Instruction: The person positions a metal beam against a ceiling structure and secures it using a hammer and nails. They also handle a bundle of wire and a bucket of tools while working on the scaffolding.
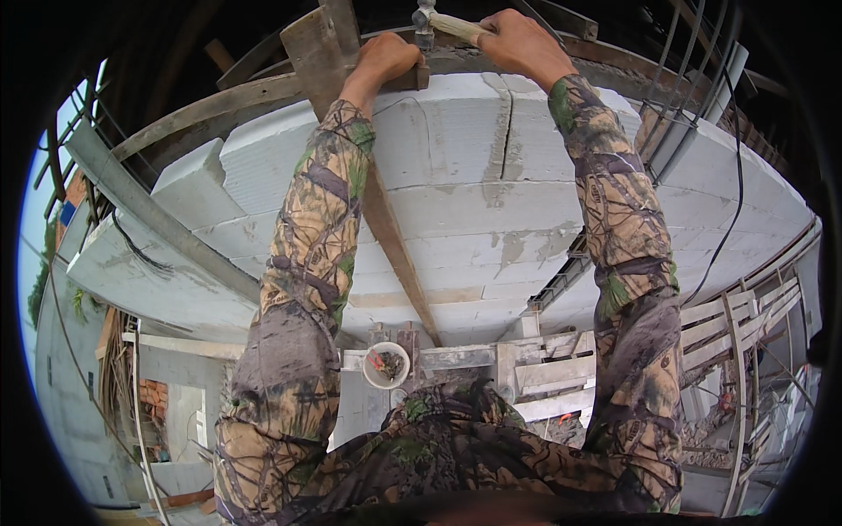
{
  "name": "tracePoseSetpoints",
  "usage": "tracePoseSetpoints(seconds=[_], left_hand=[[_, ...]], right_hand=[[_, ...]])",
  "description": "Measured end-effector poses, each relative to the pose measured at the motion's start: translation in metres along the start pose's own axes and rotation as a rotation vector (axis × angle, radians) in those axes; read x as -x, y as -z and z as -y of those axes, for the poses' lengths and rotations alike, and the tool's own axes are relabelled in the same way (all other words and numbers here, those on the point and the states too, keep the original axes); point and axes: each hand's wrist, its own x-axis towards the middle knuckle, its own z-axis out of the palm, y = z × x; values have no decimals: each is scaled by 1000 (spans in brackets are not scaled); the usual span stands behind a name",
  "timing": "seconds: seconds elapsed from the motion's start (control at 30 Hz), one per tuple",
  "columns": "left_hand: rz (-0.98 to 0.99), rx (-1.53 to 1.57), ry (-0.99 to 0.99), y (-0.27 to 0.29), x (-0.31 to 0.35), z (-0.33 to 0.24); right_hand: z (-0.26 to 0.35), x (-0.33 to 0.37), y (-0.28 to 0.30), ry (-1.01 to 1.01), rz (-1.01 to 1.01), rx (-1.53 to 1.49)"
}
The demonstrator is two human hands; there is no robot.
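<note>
Both my arms, in camouflage sleeves, reach up to the top of a wall of white blocks (456, 149). My right hand (526, 44) is closed round the pale wooden handle of a hammer (454, 27). The hammer's metal head is just right of my left hand (386, 60), over a short wooden piece at the wall's top. My left hand is closed against that wood, its fingertips pinched; what they hold, if anything, is too small to make out. Beside my left wrist stands a wooden plank (314, 57), tilted and partly behind my forearm.
A long timber (390, 241) slants down the wall between my arms. A white bucket (386, 365) with tools in it stands below. Metal rods (684, 70) and a dark cable (738, 158) are at right, a grey beam (158, 210) at left, and slatted boards (710, 329) lower right.
</note>
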Motion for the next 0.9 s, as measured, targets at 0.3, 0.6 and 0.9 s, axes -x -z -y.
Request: tracePoseSetpoints(seconds=[0.3, 0.6, 0.9], left_hand=[[-5, -43, -35, 0, -4, -3], [16, -239, -121, -7, 29, -12], [-157, -149, -153, -16, 40, -6]], right_hand=[[-14, 0, -8, 8, -124, 20], [-26, 21, -35, -285, 25, -519], [-25, 11, -31, -31, -107, -183]])
